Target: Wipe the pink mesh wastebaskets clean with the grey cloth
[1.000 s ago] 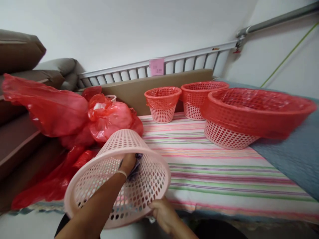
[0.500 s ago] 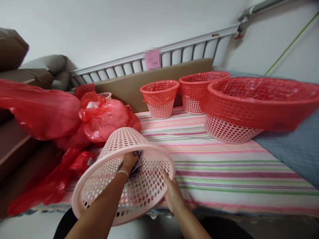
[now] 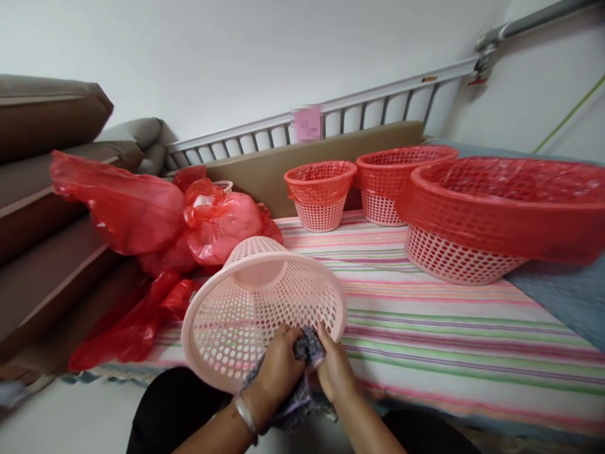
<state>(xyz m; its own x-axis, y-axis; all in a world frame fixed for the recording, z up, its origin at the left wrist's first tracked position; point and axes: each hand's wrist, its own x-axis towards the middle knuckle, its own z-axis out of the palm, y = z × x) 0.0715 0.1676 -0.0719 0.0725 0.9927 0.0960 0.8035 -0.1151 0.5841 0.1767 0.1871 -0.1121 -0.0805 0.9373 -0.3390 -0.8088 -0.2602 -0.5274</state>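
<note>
Left hand (image 3: pixel 280 364) is gripping a dark grey, speckled fabric cloth (image 3: pixel 297 402), its fingers curling around the bunched material. The right hand (image 3: pixel 338 373) is meeting the cloth from the other side with bent fingers; whether it is closing on the cloth, the rim or both, I cannot tell. Both are working at the near lower rim of a pale pink, tapered plastic mesh basket (image 3: pixel 258 274), which is lying tilted on its side, its round mouth facing the person and its base showing deep inside.

That mouth is reaching the front edge of a pink, white and green striped fabric sheet (image 3: pixel 378 296). Rightward, the sheet is stretching broadly toward three pale pink mesh baskets with red plastic film folding over their rims: a small upright one (image 3: pixel 320 215), a middle one (image 3: pixel 380 208) just beside it, and a large-looking near one (image 3: pixel 463 257) standing partly by a blue fabric cover (image 3: pixel 562 293).

Leftward, room is narrowing: crumpled, translucent red plastic bags (image 3: pixel 222 227), holding pale bulky contents, are crowding the basket's far end. Beyond them, stacked brown padded cushions (image 3: pixel 51 252) are bounding that side.
</note>
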